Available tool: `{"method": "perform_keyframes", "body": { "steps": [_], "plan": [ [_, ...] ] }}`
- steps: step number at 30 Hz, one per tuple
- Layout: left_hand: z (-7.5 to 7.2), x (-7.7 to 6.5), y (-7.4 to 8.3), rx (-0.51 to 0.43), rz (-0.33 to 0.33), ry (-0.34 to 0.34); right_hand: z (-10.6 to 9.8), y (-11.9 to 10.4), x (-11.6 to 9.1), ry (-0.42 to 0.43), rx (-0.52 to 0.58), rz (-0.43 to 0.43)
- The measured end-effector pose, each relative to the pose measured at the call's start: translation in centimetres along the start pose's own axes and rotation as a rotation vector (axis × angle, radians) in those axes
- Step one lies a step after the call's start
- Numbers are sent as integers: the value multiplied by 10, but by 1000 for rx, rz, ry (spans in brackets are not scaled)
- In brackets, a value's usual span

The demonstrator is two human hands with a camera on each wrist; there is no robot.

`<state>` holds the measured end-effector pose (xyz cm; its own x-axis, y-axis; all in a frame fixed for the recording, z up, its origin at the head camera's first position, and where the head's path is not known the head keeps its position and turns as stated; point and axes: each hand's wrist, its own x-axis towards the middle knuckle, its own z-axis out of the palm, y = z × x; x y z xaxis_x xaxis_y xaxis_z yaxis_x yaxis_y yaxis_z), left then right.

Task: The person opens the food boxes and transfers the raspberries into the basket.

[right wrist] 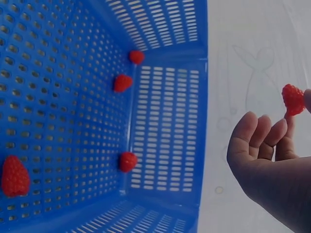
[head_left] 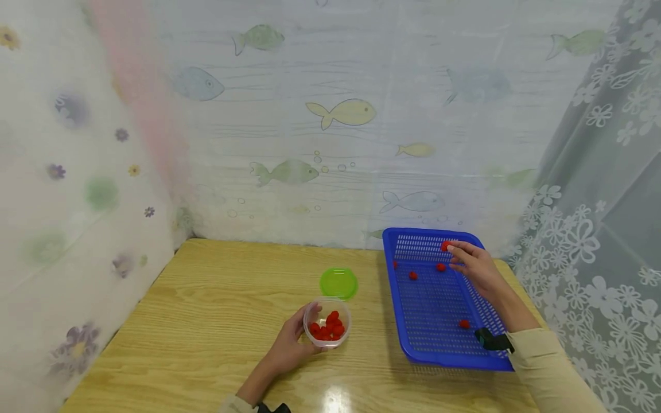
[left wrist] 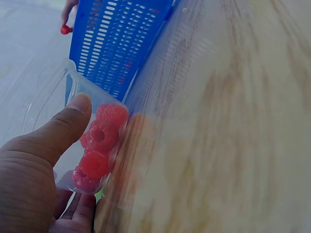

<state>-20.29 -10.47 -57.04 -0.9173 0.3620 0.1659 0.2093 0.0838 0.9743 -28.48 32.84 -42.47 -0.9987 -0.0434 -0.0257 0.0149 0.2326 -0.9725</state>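
Along the right edge of the yellow wood-grain worktop (head_left: 206,310) stands a blue perforated plastic basket (head_left: 428,310); near its far rim the right hand (head_left: 479,271) pinches a bumpy red raspberry (head_left: 446,245). The left hand (head_left: 290,346) grips a clear plastic tub (head_left: 338,306) of raspberries (head_left: 330,328).

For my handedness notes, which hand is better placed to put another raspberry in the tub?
Probably the right hand: it pinches a raspberry, while the left hand holds the clear tub.
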Motion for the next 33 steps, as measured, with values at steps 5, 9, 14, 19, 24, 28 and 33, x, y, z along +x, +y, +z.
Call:
{"method": "perform_keyframes", "body": {
  "steps": [5,9,14,19,24,28,33],
  "plan": [
    [0,0,-1,2,-6,5,-2,3,2,3,5,16],
    [0,-1,-1,9,-12,6,-3,5,2,10,18,18],
    [1,-1,0,8,-19,4,-3,5,1,23,48,11],
    [1,-1,1,10,-19,5,-4,4,-1,10,37,3],
    [1,-1,2,8,-18,5,-5,-1,-5,-31,35,-16],
    [1,-2,2,14,-19,8,1,-14,-13,-79,18,-66],
    [2,-2,2,14,-12,8,23,-37,-32,-129,-33,-174]
  ]
}}
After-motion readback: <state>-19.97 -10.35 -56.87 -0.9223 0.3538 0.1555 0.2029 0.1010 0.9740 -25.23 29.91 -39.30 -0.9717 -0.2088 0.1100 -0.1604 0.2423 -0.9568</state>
